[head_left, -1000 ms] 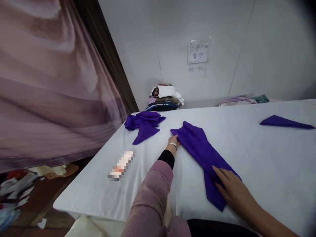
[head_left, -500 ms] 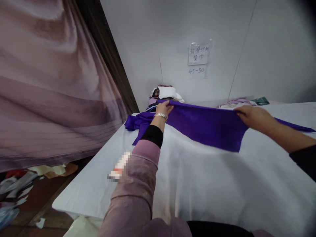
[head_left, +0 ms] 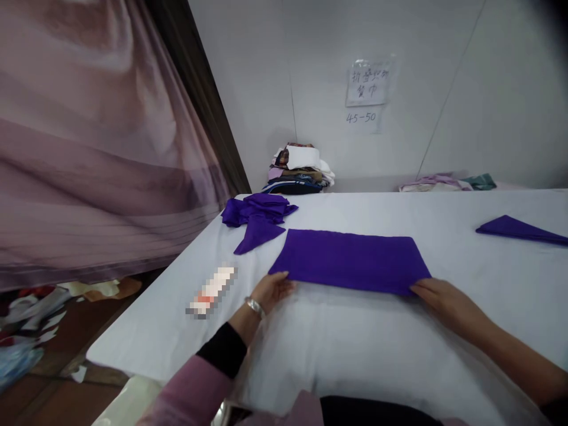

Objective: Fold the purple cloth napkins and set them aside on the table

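Note:
A purple cloth napkin (head_left: 350, 260) is stretched out in front of me as a long folded band. My left hand (head_left: 271, 291), with a silver bracelet at the wrist, pinches its near left corner. At the near right corner my right hand (head_left: 437, 296) grips it between thumb and fingers. The far part of the napkin lies on the white table (head_left: 355, 343). Crumpled purple cloths (head_left: 261, 212) are heaped beyond my left hand. Off to the right lies a folded purple cloth (head_left: 510, 228) with a pointed top.
A pixelated, blurred object (head_left: 212, 293) rests on the table left of my left hand. Folded clothes (head_left: 299, 168) are stacked against the wall. More fabric (head_left: 444, 182) lies along the far edge. A pink curtain (head_left: 97, 148) hangs at left, and a handwritten sign (head_left: 366, 86) is on the wall.
Both hands have drawn the purple napkin down and toward me, from raised in the air to the table. The heaped purple cloths behind it now show more fully.

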`<state>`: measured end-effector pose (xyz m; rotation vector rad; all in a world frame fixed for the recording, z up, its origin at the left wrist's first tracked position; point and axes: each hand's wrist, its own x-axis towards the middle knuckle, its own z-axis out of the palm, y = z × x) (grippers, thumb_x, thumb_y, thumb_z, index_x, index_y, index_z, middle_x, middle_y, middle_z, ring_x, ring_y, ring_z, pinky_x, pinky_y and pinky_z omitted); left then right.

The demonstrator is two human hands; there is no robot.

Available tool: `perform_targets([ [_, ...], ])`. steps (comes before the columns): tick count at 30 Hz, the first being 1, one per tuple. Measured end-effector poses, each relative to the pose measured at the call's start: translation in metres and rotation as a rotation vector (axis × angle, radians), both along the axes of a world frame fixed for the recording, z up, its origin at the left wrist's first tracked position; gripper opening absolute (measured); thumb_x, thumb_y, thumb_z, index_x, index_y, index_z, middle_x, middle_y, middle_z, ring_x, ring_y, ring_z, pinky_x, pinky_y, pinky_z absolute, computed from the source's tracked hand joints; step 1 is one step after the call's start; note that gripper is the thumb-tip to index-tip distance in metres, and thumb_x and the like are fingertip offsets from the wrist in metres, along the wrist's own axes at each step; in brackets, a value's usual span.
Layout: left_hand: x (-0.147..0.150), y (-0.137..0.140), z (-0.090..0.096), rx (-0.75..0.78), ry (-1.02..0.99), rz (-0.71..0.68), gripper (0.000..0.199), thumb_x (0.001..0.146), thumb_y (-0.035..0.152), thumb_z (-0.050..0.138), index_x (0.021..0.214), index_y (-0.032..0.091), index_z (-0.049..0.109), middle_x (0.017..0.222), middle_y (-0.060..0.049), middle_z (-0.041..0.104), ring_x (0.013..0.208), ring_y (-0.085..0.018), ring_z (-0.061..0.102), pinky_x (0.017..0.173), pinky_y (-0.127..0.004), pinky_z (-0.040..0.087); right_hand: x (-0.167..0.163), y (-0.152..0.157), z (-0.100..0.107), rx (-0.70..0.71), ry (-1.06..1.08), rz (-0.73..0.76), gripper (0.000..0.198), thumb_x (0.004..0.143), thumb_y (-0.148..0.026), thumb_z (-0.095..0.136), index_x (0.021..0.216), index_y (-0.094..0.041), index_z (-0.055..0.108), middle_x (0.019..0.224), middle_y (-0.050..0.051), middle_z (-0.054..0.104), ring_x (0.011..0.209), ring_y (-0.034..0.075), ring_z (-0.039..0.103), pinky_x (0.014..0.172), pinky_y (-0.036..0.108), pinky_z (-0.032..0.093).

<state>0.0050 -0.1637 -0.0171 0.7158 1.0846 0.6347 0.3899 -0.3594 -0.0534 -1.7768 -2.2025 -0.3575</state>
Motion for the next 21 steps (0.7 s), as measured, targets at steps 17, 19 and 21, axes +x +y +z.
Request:
perform_targets([
  [17, -0.044, -0.017, -0.015, 0.940, 1.114, -0.094, 0.015, 0.081, 0.032, 0.054, 0.088, 0.022, 0.063, 0.083, -0.005, 0.069, 0.083, -0.023, 0.064, 0.076, -0.032, 0.046, -0.024, -0.029, -0.033, 0.004, 0.232, -0.080, 0.032, 0.086, -0.033, 0.044, 0.103, -0.022, 0.068, 0.110, 0.009, 0.066, 0.099, 0.026, 0.062, 0.086, 0.044, 0.051],
  [19, -0.022, -0.018, -0.022, 1.129, 1.053, -0.194, 0.024, 0.083, 0.031, 0.052, 0.104, 0.022, 0.060, 0.107, -0.008, 0.066, 0.102, -0.023, 0.059, 0.090, -0.033, 0.043, -0.049, -0.009, -0.018, -0.032, 0.301, -0.037, 0.032, 0.088, -0.030, 0.041, 0.107, -0.022, 0.066, 0.114, 0.008, 0.064, 0.105, 0.022, 0.059, 0.091, 0.041, 0.049],
  [21, 0.006, -0.022, -0.031, 1.286, 1.018, -0.348, 0.034, 0.084, 0.032, 0.051, 0.116, 0.020, 0.056, 0.128, -0.010, 0.055, 0.120, -0.023, 0.048, 0.103, -0.037, 0.034, -0.079, 0.016, -0.004, -0.074, 0.350, 0.017, 0.036, 0.090, -0.030, 0.039, 0.115, -0.020, 0.062, 0.122, 0.008, 0.060, 0.114, 0.021, 0.054, 0.097, 0.039, 0.044],
])
